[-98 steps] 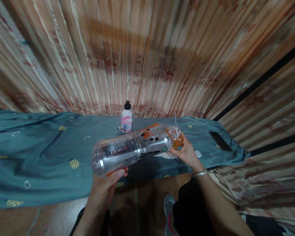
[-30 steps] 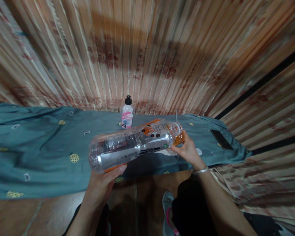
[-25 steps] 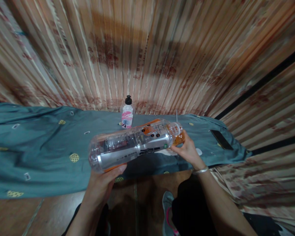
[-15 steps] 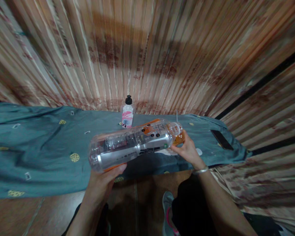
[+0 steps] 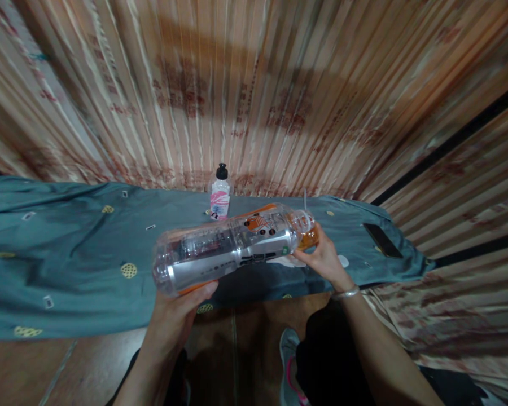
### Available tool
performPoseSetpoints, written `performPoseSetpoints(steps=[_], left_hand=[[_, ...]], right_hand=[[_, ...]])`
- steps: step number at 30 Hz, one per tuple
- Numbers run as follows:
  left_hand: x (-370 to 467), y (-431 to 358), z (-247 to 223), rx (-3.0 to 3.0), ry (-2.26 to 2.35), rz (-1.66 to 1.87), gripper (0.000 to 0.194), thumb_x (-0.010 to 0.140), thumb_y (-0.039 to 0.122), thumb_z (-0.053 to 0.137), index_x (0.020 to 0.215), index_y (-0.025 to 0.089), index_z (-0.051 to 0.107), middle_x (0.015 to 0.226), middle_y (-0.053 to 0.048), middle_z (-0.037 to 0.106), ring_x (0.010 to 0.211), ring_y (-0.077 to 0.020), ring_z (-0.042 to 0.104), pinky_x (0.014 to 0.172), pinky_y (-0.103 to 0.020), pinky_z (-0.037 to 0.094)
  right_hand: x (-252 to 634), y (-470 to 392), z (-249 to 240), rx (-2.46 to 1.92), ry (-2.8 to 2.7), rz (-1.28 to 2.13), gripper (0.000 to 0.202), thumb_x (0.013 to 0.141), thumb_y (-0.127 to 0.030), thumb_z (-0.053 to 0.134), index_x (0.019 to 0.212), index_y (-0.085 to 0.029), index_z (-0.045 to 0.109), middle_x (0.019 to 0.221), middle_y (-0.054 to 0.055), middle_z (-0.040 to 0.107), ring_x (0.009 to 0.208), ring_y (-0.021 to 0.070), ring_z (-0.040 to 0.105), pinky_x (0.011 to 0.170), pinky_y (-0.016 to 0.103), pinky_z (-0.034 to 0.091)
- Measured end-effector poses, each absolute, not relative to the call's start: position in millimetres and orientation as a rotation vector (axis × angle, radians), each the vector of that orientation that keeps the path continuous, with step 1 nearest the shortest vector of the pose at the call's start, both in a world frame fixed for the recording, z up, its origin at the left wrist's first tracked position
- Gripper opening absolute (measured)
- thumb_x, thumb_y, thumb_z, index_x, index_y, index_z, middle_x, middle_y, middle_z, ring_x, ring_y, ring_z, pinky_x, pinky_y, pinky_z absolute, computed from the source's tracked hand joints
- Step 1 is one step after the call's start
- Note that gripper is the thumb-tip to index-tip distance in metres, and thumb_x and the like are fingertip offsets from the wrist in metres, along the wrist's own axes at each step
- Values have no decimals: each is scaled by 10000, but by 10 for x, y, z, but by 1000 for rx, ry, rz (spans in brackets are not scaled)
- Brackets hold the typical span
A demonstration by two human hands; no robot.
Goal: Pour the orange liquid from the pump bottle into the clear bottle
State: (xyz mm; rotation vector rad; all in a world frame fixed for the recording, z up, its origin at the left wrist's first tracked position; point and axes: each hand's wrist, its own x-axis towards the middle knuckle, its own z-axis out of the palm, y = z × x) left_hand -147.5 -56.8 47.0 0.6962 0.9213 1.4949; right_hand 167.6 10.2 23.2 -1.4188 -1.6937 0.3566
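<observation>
A large clear plastic bottle point(image 5: 226, 248) with a silver and orange label lies tilted across the middle, its neck to the right and slightly higher. My left hand point(image 5: 186, 304) is closed round its base end from below, most fingers hidden behind it. At the neck, my right hand point(image 5: 322, 254) is closed round an amber see-through container point(image 5: 308, 239), held against the bottle's open mouth; the bottle partly hides it. The thumb lies close to the bottle's shoulder. Behind the bottle stands a small clear bottle point(image 5: 220, 200) with a black cap and pink-and-white label.
A teal cloth with yellow pineapples point(image 5: 80, 254) covers the long surface. A black phone point(image 5: 381, 240) lies at the right. Near my right hand are a white disc point(image 5: 342, 261), a white flat item point(image 5: 285, 261) and a thin upright stick point(image 5: 305, 198). Pleated curtains point(image 5: 237, 84) hang behind.
</observation>
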Motion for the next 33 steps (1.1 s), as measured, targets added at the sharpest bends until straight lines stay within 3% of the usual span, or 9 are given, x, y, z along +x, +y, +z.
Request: performPoseSetpoints(steps=[12, 22, 33], left_hand=[[-1442, -560, 523, 691, 960, 1533, 354, 473, 122, 930, 771, 205, 758, 627, 45, 732, 585, -134, 636, 724, -281, 610], [-1487, -564, 467, 752, 930, 1523, 284, 531, 140, 942, 726, 210, 748, 645, 37, 753, 648, -142, 657, 746, -269, 594], [-1446, -551, 530, 743, 990, 1525, 419, 501, 165, 916, 892, 200, 771, 679, 30, 725, 611, -149, 629, 610, -260, 545]], right_hand=[[1685, 93, 217, -1428, -1688, 370, 737, 688, -491, 893, 1298, -203, 596, 1199, 122, 784, 1046, 331, 765, 982, 503, 602], [1660, 82, 259, -1405, -1706, 362, 700, 711, -478, 868, 1298, -211, 594, 1211, 122, 783, 1059, 329, 762, 987, 495, 595], [1644, 82, 269, -1406, -1701, 356, 725, 710, -513, 866, 1308, -206, 594, 1213, 121, 783, 1067, 328, 763, 990, 480, 595]])
